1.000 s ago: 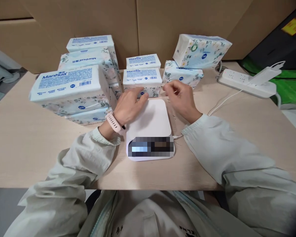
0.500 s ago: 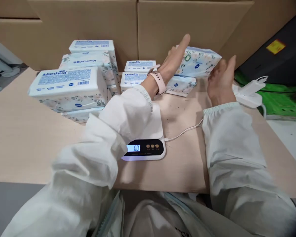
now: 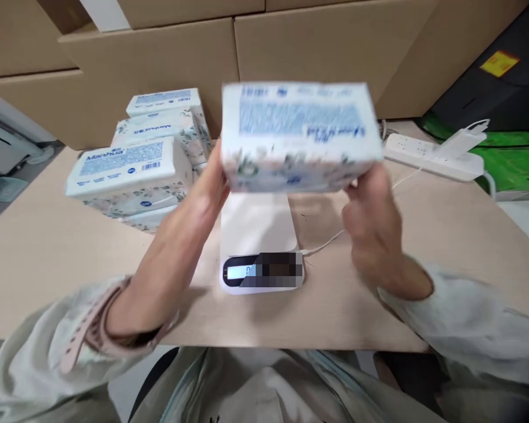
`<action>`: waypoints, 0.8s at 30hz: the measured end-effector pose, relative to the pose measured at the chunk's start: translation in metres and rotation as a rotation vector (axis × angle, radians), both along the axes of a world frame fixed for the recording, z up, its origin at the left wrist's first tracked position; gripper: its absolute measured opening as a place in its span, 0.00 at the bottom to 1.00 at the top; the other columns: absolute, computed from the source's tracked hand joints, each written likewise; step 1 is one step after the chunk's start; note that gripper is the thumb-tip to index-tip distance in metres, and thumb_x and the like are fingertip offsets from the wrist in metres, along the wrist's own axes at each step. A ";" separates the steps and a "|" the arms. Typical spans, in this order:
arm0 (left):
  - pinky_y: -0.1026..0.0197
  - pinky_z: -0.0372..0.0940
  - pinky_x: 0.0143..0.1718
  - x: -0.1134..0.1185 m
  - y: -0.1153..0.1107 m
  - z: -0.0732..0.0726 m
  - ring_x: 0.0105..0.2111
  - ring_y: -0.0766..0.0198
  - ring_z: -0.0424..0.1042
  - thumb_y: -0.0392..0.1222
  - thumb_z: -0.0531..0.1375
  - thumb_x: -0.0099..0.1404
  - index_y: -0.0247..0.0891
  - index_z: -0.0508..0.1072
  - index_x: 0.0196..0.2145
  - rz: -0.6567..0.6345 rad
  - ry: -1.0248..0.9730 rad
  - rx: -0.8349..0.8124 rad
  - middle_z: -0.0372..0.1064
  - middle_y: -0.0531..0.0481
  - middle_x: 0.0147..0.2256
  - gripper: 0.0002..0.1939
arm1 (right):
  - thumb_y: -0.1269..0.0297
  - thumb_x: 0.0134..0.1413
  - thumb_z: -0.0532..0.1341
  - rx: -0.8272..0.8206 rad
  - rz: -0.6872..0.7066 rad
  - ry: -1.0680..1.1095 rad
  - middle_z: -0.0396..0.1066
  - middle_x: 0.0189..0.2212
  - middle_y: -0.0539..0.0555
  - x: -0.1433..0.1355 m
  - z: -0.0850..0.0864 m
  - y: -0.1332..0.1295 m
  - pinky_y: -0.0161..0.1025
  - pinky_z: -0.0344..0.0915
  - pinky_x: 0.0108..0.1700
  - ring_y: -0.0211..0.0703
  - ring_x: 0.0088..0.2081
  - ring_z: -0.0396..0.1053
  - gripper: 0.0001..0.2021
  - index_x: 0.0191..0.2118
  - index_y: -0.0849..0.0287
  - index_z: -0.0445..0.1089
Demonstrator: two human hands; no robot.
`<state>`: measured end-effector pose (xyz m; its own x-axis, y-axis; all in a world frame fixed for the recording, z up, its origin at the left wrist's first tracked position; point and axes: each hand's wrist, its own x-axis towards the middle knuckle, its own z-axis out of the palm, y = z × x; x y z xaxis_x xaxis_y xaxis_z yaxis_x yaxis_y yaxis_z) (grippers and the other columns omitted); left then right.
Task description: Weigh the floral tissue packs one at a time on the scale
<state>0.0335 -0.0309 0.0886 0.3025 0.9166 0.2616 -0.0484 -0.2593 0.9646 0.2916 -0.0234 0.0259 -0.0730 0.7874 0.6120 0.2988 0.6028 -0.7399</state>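
Observation:
Between both hands, in the air over the scale, is a tissue pack [image 3: 300,135] with blue print and a floral side. Its lettering appears upside down. My left hand [image 3: 211,188] grips its left end, fingers partly hidden behind it. At the lower right corner, my right hand [image 3: 374,217] is closed on the pack and slightly blurred. Beneath it lies a white digital scale [image 3: 258,226] with a lit display, partly pixelated. Stacked tissue packs [image 3: 127,164] stand left of my left hand.
Cardboard boxes [image 3: 326,53] wall off the table's back. A white power strip [image 3: 412,151] with a plugged-in adapter lies at the right. A thin white cable [image 3: 328,242] runs from the scale across the table [image 3: 330,317]. Green material [image 3: 515,167] sits beyond the right edge.
Both hands have brought a tissue pack from the back right toward me, over the scale. It has turned so its printed face shows. The packs behind the scale are now hidden.

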 end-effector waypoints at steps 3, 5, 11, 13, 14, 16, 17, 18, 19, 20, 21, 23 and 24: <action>0.48 0.39 0.83 -0.032 -0.028 -0.026 0.81 0.50 0.35 0.60 0.51 0.80 0.53 0.58 0.76 -0.043 0.113 -0.064 0.46 0.63 0.78 0.32 | 0.51 0.72 0.60 -0.047 0.137 -0.100 0.54 0.78 0.54 -0.017 -0.031 -0.029 0.63 0.60 0.77 0.60 0.76 0.57 0.37 0.79 0.45 0.45; 0.45 0.38 0.83 -0.044 -0.033 -0.045 0.80 0.51 0.38 0.56 0.50 0.81 0.54 0.57 0.77 -0.021 0.128 -0.104 0.44 0.62 0.78 0.30 | 0.54 0.72 0.59 -0.087 0.146 -0.155 0.50 0.79 0.54 -0.020 -0.044 -0.035 0.65 0.61 0.76 0.60 0.76 0.56 0.39 0.80 0.44 0.40; 0.43 0.40 0.82 -0.055 -0.029 -0.083 0.80 0.50 0.42 0.54 0.51 0.81 0.55 0.55 0.77 0.045 0.160 -0.015 0.46 0.60 0.78 0.31 | 0.58 0.74 0.56 -0.117 0.077 -0.116 0.54 0.78 0.50 -0.019 -0.062 -0.034 0.63 0.58 0.77 0.56 0.76 0.56 0.35 0.80 0.40 0.44; 0.47 0.41 0.82 -0.056 -0.026 -0.090 0.80 0.54 0.40 0.55 0.50 0.82 0.59 0.52 0.77 0.069 0.136 0.043 0.43 0.64 0.79 0.30 | 0.57 0.74 0.55 -0.131 0.005 -0.023 0.57 0.77 0.48 -0.018 -0.065 -0.034 0.60 0.59 0.77 0.54 0.76 0.58 0.31 0.78 0.39 0.51; 0.49 0.40 0.82 -0.055 -0.024 -0.092 0.80 0.55 0.39 0.55 0.49 0.82 0.60 0.51 0.77 0.070 0.115 0.059 0.42 0.66 0.79 0.30 | 0.56 0.74 0.55 -0.134 -0.027 0.024 0.57 0.77 0.46 -0.018 -0.066 -0.034 0.59 0.58 0.77 0.53 0.76 0.58 0.29 0.77 0.39 0.54; 0.49 0.39 0.82 -0.055 -0.021 -0.096 0.81 0.55 0.37 0.56 0.47 0.82 0.61 0.51 0.78 0.044 0.067 0.060 0.41 0.66 0.79 0.30 | 0.54 0.75 0.53 -0.135 -0.068 0.103 0.59 0.76 0.43 -0.018 -0.067 -0.034 0.58 0.57 0.78 0.52 0.76 0.58 0.27 0.75 0.36 0.57; 0.49 0.39 0.82 -0.055 -0.020 -0.098 0.81 0.55 0.36 0.57 0.45 0.82 0.60 0.51 0.78 0.027 0.046 0.051 0.41 0.66 0.79 0.30 | 0.53 0.75 0.53 -0.141 -0.077 0.132 0.59 0.76 0.42 -0.018 -0.067 -0.034 0.58 0.56 0.78 0.52 0.76 0.58 0.26 0.75 0.34 0.58; 0.48 0.38 0.82 -0.056 -0.019 -0.098 0.81 0.54 0.35 0.58 0.45 0.82 0.60 0.51 0.78 0.012 0.031 0.038 0.40 0.66 0.79 0.30 | 0.52 0.75 0.52 -0.149 -0.078 0.155 0.59 0.76 0.41 -0.018 -0.067 -0.034 0.59 0.56 0.78 0.52 0.76 0.57 0.26 0.74 0.33 0.58; 0.47 0.37 0.82 -0.057 -0.019 -0.099 0.81 0.53 0.35 0.59 0.44 0.82 0.60 0.51 0.78 0.000 0.021 0.025 0.40 0.66 0.79 0.30 | 0.51 0.75 0.52 -0.157 -0.073 0.171 0.59 0.75 0.40 -0.018 -0.067 -0.034 0.59 0.56 0.78 0.52 0.77 0.56 0.26 0.74 0.33 0.59; 0.46 0.37 0.82 -0.058 -0.019 -0.099 0.81 0.53 0.34 0.60 0.44 0.82 0.60 0.52 0.78 -0.007 0.014 0.008 0.40 0.66 0.79 0.30 | 0.49 0.75 0.52 -0.163 -0.066 0.181 0.59 0.75 0.40 -0.019 -0.067 -0.034 0.59 0.56 0.78 0.52 0.77 0.55 0.26 0.74 0.33 0.59; 0.46 0.37 0.82 -0.060 -0.019 -0.100 0.81 0.52 0.34 0.61 0.44 0.82 0.60 0.51 0.78 -0.014 0.010 -0.011 0.40 0.66 0.79 0.31 | 0.48 0.75 0.52 -0.171 -0.059 0.187 0.60 0.75 0.41 -0.019 -0.068 -0.034 0.59 0.57 0.78 0.52 0.77 0.55 0.26 0.74 0.34 0.59; 0.46 0.36 0.83 -0.063 -0.020 -0.099 0.81 0.52 0.34 0.63 0.44 0.81 0.58 0.50 0.78 -0.024 0.009 -0.050 0.39 0.65 0.79 0.33 | 0.48 0.74 0.52 -0.190 -0.047 0.196 0.60 0.75 0.43 -0.019 -0.070 -0.034 0.59 0.57 0.78 0.52 0.77 0.55 0.27 0.74 0.36 0.59; 0.45 0.36 0.83 -0.064 -0.020 -0.099 0.81 0.51 0.34 0.63 0.44 0.81 0.57 0.50 0.78 -0.024 0.011 -0.064 0.39 0.64 0.79 0.33 | 0.49 0.75 0.52 -0.196 -0.044 0.203 0.60 0.75 0.43 -0.019 -0.071 -0.033 0.59 0.56 0.78 0.52 0.77 0.56 0.27 0.74 0.37 0.59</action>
<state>-0.0305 -0.0510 -0.0104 0.3272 0.9237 0.1996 -0.0432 -0.1964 0.9796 0.2729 -0.0569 -0.0453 0.0724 0.8921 0.4461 0.1548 0.4318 -0.8886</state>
